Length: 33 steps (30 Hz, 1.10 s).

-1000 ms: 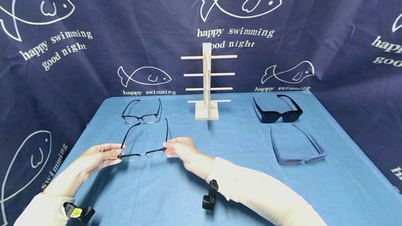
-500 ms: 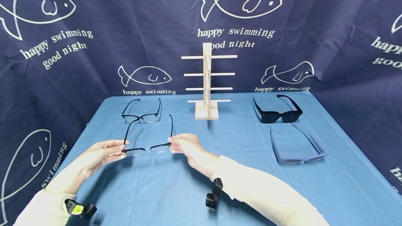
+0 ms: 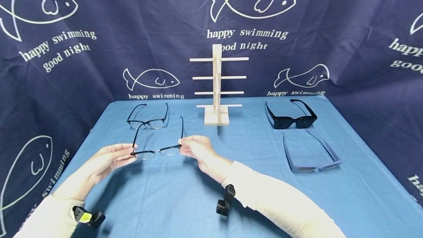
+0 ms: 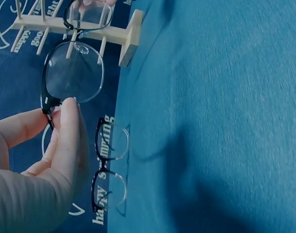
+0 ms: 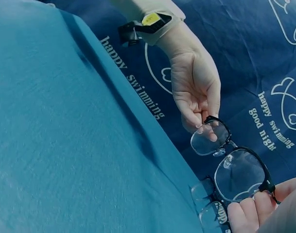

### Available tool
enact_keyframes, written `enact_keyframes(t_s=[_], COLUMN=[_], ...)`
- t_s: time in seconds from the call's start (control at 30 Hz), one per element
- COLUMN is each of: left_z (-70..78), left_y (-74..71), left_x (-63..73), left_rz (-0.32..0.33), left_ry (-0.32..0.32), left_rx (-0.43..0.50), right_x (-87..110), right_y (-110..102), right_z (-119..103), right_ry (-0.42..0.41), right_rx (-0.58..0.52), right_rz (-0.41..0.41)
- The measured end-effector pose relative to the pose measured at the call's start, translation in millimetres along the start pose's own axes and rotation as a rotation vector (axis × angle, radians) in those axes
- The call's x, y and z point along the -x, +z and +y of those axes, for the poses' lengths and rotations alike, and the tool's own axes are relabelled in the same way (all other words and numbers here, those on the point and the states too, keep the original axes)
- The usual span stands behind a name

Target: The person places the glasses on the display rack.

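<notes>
Between my two hands I hold a pair of half-rim eyeglasses with black brows and temples, clear lenses and temples unfolded away from me. My left hand pinches the left hinge corner, seen close in the left wrist view with thumb and fingers at the frame's end. My right hand pinches the opposite hinge corner. In the right wrist view both hands hold the eyeglasses by their ends. Just beyond them on the cloth lies a second pair of black-framed eyeglasses, overlapped by the held pair's left temple.
A wooden display stand with several crossbars stands at the back middle, bearing no glasses. To the right lie black sunglasses and, nearer, blue-framed sunglasses. Blue cloth covers the table; a dark fish-print curtain hangs behind.
Both hands have carried the held eyeglasses up and away from me, slightly to the right. The stand and the other glasses stay where they were.
</notes>
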<state>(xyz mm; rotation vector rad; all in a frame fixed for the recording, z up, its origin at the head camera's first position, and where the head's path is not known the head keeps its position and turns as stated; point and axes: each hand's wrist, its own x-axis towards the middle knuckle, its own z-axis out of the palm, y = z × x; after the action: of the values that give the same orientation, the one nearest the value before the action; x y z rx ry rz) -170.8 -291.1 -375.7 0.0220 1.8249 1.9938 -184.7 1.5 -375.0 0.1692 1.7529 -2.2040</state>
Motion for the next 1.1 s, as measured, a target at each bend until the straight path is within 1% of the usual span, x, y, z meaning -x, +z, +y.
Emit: enact_keyframes(t_s=[0.33, 0.57, 0.83, 1.1], left_z=[6.6, 8.4, 11.1, 14.2], left_y=[12.7, 23.5, 34.4, 44.4], left_x=[-5.0, -11.4, -20.3, -27.2], left_rz=[0.032, 0.059, 0.078, 0.073], left_ry=[-0.036, -0.030, -0.024, -0.008], left_rx=[-0.040, -0.028, -0.016, -0.019], right_x=[1.1, -1.6, -3.0, -3.6], right_y=[-6.5, -12.9, -21.5, -31.6], right_z=[-4.0, -5.9, -10.8, -16.0], right_ry=[0.004, -0.019, -0.021, -0.010], right_rx=[-0.053, -0.026, -0.039, -0.054], right_rz=[0.010, 0.035, 0.072, 0.102])
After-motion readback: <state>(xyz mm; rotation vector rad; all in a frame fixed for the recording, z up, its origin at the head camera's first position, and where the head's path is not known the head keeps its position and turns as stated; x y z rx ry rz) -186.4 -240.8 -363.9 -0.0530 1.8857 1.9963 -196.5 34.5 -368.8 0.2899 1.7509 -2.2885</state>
